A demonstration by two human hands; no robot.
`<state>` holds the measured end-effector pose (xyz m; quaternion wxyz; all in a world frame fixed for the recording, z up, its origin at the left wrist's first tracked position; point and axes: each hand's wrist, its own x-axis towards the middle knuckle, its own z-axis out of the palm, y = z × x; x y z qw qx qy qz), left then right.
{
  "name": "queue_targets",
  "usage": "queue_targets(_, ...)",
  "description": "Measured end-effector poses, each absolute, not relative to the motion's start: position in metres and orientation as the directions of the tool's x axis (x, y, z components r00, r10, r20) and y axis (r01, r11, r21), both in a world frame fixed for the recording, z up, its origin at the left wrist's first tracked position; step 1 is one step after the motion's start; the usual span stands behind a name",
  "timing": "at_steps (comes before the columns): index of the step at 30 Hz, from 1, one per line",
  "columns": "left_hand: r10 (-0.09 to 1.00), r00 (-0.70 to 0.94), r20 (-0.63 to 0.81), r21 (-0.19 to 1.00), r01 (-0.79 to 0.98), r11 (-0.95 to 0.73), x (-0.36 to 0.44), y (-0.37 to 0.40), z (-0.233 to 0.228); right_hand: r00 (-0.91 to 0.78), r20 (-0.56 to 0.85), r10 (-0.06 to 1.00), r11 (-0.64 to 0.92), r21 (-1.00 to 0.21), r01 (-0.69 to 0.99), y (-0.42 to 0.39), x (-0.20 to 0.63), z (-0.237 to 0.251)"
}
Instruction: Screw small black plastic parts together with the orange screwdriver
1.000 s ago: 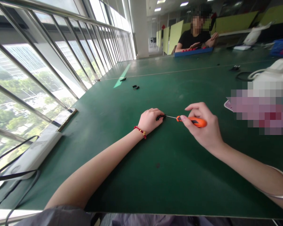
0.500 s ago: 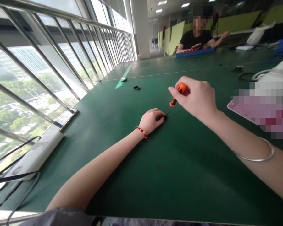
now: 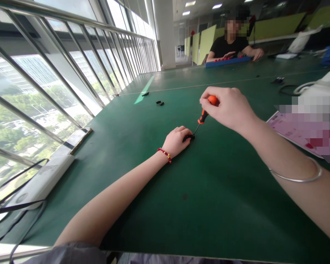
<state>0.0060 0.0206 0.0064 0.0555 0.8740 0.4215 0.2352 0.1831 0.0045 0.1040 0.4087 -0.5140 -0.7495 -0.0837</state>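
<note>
My left hand point(image 3: 177, 141) rests on the green table point(image 3: 143, 212), its fingers closed on a small black part point(image 3: 189, 137) that lies against the tabletop. Most of that part is hidden under the fingers, so I cannot make out its kind. Above and to the right, my right hand point(image 3: 231, 108) grips an orange and black screwdriver point(image 3: 203, 115) by the top of its handle. The screwdriver slants down to the left, and its thin shaft meets the right end of the black part.
Several small black pieces point(image 3: 160, 103) lie farther back, with another point(image 3: 145, 94) beyond. A white power strip point(image 3: 44, 183) with cables runs along the left edge by the metal railing point(image 3: 99, 66). Across the table a person point(image 3: 229, 46) sits behind a blue tray point(image 3: 228, 63).
My right hand has turned on the screwdriver handle, its fingers now curled over the top. The left hand and black part stay in place. The person opposite has lowered a hand to the table.
</note>
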Motion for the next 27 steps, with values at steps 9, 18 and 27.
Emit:
queue_targets(9, 0.743, 0.557, 0.370, 0.244, 0.714, -0.656, 0.005, 0.020, 0.005, -0.146, 0.606, 0.782, 0.405, -0.316, 0.858, -0.001, 0.183, 0.109)
queue_targets(18, 0.765, 0.528, 0.369, 0.278, 0.723, -0.633, 0.006, 0.019, 0.005, -0.189, 0.534, 0.824, 0.383, -0.279, 0.881, -0.006, 0.186, 0.114)
queue_targets(27, 0.782, 0.496, 0.377, 0.256, 0.756, -0.602, 0.005, 0.019, 0.006, -0.173, 0.533, 0.828, 0.358, -0.266, 0.895, -0.004, 0.189, 0.113)
